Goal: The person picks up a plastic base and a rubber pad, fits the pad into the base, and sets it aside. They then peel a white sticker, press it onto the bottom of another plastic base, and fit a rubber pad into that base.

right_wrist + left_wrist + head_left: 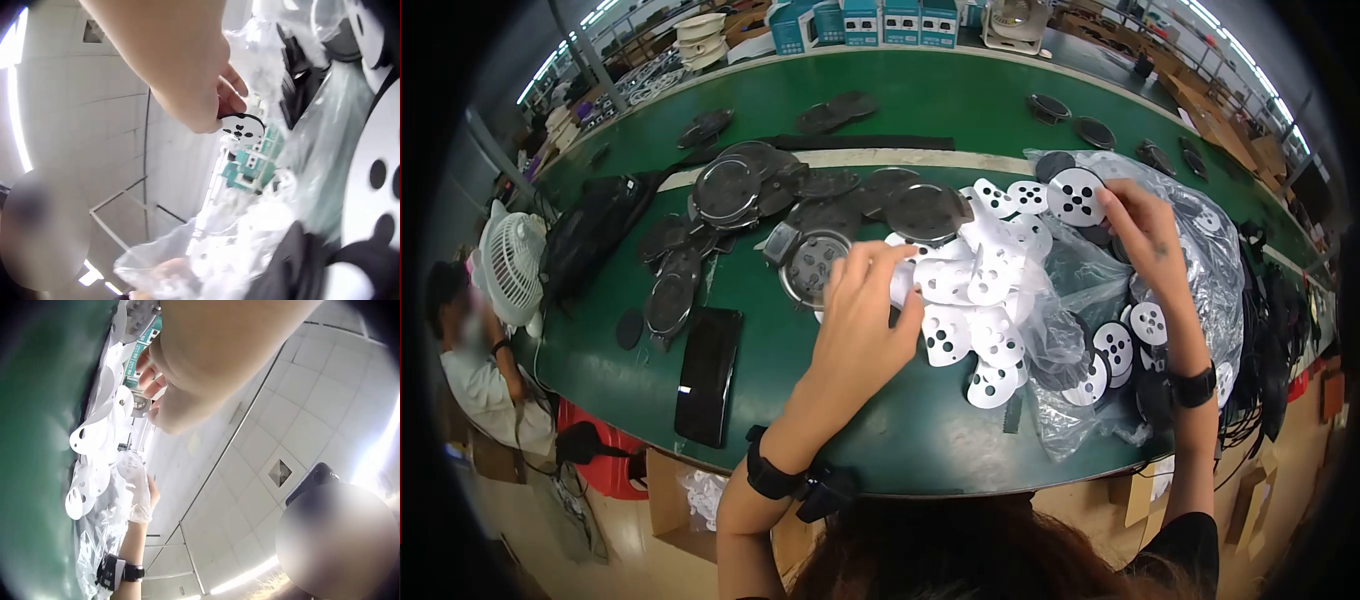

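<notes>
My right hand (1145, 235) pinches a round white disc (1063, 196) with dark holes at its edge, raised over a clear plastic bag (1090, 270). The right wrist view shows the disc's dark rim and its white face with black spots between thumb and fingers. At the near side of the dark round parts, my left hand (862, 318) has its fingers loosely spread over the edge of a heap of white punched sheets (945, 280). A dark round part with a perforated face (808, 268) lies just left of those fingers.
More white discs (1114, 345) lie in and around the bag. Dark ring-shaped parts (730, 188) are piled at the left, near a black phone (708, 375). A white fan (510, 265) stands at the left edge, blue boxes (900, 22) at the back. Another person (490, 370) sits at left.
</notes>
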